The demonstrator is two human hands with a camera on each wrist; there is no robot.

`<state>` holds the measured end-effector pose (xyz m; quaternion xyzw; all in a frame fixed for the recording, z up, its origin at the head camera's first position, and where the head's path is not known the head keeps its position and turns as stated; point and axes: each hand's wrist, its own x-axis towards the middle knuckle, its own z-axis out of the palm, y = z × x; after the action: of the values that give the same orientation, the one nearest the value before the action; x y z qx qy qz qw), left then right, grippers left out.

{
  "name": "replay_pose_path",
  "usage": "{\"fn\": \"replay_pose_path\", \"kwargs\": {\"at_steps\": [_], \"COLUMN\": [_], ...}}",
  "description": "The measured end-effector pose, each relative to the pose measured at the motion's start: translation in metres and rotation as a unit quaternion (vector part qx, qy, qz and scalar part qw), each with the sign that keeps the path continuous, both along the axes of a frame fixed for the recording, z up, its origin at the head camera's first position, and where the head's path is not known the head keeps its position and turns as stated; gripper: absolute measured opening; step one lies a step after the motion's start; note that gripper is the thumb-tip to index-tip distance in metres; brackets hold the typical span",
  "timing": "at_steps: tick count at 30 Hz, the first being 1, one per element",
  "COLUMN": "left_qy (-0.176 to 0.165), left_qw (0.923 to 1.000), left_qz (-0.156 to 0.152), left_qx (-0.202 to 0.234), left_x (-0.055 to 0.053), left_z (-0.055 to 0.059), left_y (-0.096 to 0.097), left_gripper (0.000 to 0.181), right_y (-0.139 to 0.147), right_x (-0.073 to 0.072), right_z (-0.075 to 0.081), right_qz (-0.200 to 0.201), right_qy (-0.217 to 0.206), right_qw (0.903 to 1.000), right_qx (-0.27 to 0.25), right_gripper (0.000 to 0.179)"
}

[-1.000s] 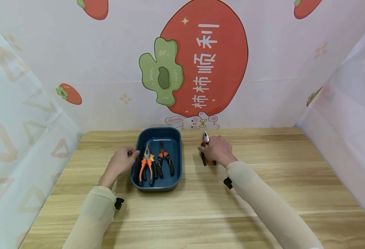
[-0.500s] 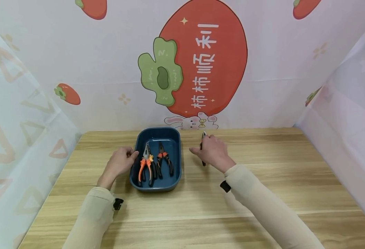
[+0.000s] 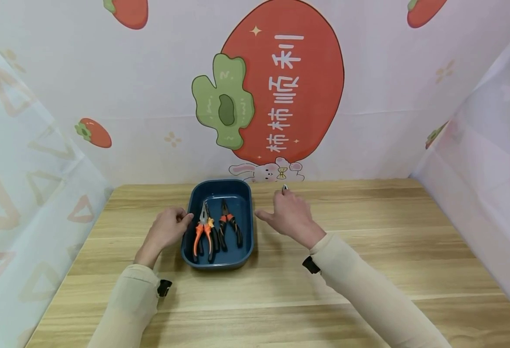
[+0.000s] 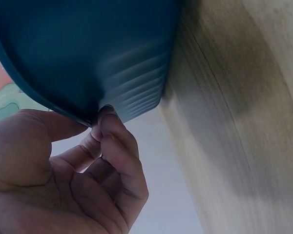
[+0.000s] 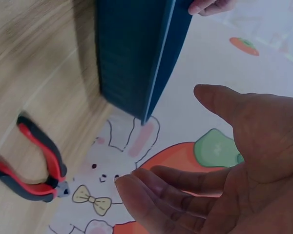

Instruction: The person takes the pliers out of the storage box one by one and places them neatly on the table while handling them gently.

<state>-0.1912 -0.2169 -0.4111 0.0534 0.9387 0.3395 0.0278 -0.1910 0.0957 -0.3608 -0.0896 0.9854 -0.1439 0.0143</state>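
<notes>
Pale fabric printed with fruit and a bunny forms the wall behind your wood-grain table. Your left hand pinches the left rim of the blue tray between thumb and fingers. Lying inside are the orange pliers, the yellow pliers, partly covered by them, and the dark pliers to their right. Your right hand is empty above the table, thumb spread toward the tray and fingers loosely bent. Below it, right of the tray, the red pliers lie on the wood with handles spread, apart from your fingers; from the head view, your hand hides all but their metal tip.
</notes>
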Motion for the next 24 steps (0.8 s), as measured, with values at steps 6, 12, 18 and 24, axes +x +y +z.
{"fn": "replay_pose_path", "kwargs": {"at_steps": [6, 12, 18, 24], "left_qy": [-0.005, -0.006, -0.005, -0.008], "left_qw": [1.0000, 1.0000, 1.0000, 1.0000], "left_qz": [-0.002, -0.002, -0.001, 0.002], "left_qx": [-0.002, -0.006, -0.007, 0.004], "left_x": [0.002, 0.004, 0.004, 0.004], "left_z": [0.001, 0.001, 0.000, -0.002], "left_y": [0.001, 0.002, 0.002, 0.002], "left_gripper": [0.032, 0.032, 0.031, 0.032], "right_y": [-0.005, -0.011, -0.019, -0.028], "right_x": [0.004, 0.009, 0.011, 0.014], "right_z": [0.005, 0.008, 0.012, 0.016], "right_qz": [0.017, 0.030, 0.029, 0.045], "right_qy": [0.008, 0.014, 0.003, -0.003], "right_qw": [0.9998, 0.9994, 0.9995, 0.9990], "right_qx": [-0.007, -0.009, -0.010, -0.008], "right_gripper": [0.062, 0.067, 0.071, 0.068]}}
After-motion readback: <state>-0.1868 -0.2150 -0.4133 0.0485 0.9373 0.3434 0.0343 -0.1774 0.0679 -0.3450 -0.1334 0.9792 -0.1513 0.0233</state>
